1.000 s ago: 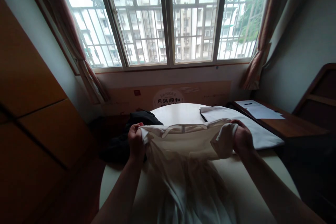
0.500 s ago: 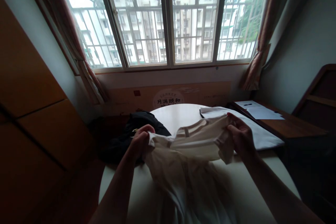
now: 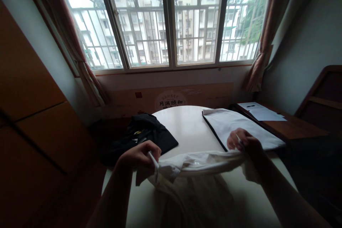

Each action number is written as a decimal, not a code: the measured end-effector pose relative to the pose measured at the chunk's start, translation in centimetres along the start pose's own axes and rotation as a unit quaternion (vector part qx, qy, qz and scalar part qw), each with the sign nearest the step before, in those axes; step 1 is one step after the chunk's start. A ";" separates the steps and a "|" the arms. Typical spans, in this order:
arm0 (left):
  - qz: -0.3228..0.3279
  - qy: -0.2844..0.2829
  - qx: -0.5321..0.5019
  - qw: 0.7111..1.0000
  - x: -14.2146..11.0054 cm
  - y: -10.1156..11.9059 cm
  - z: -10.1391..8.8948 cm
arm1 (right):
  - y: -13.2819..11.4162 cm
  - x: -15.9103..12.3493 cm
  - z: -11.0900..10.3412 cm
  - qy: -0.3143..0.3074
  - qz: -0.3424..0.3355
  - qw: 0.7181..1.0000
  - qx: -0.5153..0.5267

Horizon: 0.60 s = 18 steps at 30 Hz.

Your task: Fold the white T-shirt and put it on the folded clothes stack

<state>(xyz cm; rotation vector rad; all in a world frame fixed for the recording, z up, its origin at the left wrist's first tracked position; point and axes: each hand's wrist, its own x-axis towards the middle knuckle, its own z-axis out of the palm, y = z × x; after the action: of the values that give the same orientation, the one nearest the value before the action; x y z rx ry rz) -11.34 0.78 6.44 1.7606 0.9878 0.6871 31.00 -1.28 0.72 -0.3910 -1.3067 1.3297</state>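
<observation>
A thin white garment (image 3: pixel 203 162) is stretched between my two hands over a white round table (image 3: pixel 179 117). Its upper edge runs roughly level from hand to hand, and the rest hangs down toward me in blurred folds. My left hand (image 3: pixel 143 153) is closed on the garment's left end, with a bit of cloth poking out between the fingers. At the other end, my right hand (image 3: pixel 244 140) pinches the cloth. What kind of garment it is, I cannot tell.
Black folded cloth (image 3: pixel 149 131) with a small yellow mark lies on the table's left side. A flat white cloth (image 3: pixel 235 124) with a black edge lies at the right. Papers (image 3: pixel 262 110) with a pen rest on a wooden desk (image 3: pixel 304 128). A barred window is ahead.
Both hands have come lower and nearer to me with the garment. Its top edge, earlier spread and slanting, is now gathered and drawn across, showing more of the white cloth behind.
</observation>
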 end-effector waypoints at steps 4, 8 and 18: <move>0.069 0.380 0.066 0.920 4.1 -1.1 0.2 | 2.0 2.3 -1.4 0.265 -0.088 0.932 -0.233; 0.108 0.548 0.310 0.769 6.3 -3.9 0.5 | 4.3 3.0 -3.1 0.282 -0.084 0.826 -0.481; -0.004 0.253 0.456 0.853 5.4 -4.9 3.8 | 4.7 1.7 1.7 0.039 -0.042 0.818 -0.573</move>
<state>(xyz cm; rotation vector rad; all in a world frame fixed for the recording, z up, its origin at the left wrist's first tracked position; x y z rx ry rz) -7.05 4.59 0.53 2.4290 1.9083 0.7529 26.92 0.81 -1.92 -1.1704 -1.9190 0.2857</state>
